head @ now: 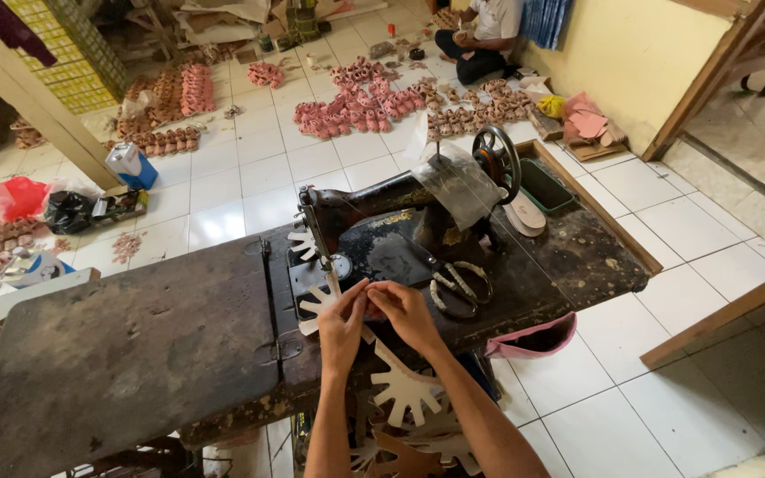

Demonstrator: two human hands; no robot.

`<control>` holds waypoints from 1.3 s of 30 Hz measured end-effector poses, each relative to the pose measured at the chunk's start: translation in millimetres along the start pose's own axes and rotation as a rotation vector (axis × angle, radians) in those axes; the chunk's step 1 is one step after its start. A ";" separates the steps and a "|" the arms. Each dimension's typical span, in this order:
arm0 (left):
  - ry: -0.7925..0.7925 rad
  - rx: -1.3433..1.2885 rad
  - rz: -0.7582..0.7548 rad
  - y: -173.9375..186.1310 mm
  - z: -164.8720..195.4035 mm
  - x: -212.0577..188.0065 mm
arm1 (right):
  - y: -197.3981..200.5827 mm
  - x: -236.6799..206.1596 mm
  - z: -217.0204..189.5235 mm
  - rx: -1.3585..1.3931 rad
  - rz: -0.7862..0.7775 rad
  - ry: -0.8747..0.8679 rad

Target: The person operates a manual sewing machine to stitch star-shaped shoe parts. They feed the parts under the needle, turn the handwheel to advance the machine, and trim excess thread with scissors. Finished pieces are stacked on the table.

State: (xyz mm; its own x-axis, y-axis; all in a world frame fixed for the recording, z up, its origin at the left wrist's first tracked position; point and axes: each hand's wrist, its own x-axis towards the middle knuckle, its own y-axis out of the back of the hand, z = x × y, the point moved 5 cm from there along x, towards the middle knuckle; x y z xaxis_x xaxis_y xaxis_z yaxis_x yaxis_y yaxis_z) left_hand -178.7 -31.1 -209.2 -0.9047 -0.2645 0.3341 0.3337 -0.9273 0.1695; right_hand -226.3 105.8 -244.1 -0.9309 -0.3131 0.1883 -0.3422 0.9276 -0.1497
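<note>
My left hand (342,324) and my right hand (406,312) pinch a pale, comb-edged cut-out strip (405,386) just in front of the needle of a black sewing machine (400,205). The strip runs from under the machine's foot back over the table edge toward me, where more of the linked pieces hang down. A pair of scissors (459,285) with wrapped handles lies on the machine bed right of my right hand.
The dark worn sewing table (126,345) spreads to the left. A pink piece (535,338) hangs off its right edge. Rows of pink and tan shoe parts (360,102) cover the white tiled floor. A seated person (480,35) works at the back.
</note>
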 end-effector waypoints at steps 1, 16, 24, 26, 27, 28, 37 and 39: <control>0.017 -0.005 0.018 0.8 -0.7 -0.9 | 0.0 -0.1 -0.5 -0.024 0.002 0.002; 0.101 -0.118 0.040 1.5 -12.2 -0.7 | 1.7 -1.2 -2.5 -0.073 0.035 -0.022; 0.089 0.022 0.104 2.6 -13.0 -1.5 | -0.3 -1.7 -0.9 -0.058 0.019 -0.040; 0.110 0.030 0.116 3.3 -16.3 -1.7 | -1.2 -1.6 -0.4 -0.052 0.009 -0.049; 0.121 0.034 0.122 3.5 -17.9 -1.7 | -1.8 -1.5 -0.9 -0.069 0.003 -0.042; 0.096 0.042 0.118 4.1 -17.8 -1.6 | -2.4 -1.6 -1.2 -0.085 -0.003 -0.037; 0.053 -0.030 0.091 6.6 -8.7 -0.9 | -4.7 -2.2 -9.0 -0.138 0.004 -0.031; 0.006 -0.036 0.089 6.2 -2.1 0.1 | -5.1 -2.6 -11.0 -0.112 -0.002 -0.022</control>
State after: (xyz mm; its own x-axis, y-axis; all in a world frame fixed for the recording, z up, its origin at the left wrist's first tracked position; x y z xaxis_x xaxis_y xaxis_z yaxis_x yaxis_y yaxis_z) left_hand -177.3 -37.5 -210.1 -0.8736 -0.3474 0.3408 0.4029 -0.9091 0.1060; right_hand -220.8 104.2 -233.1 -0.9331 -0.3185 0.1672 -0.3292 0.9434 -0.0400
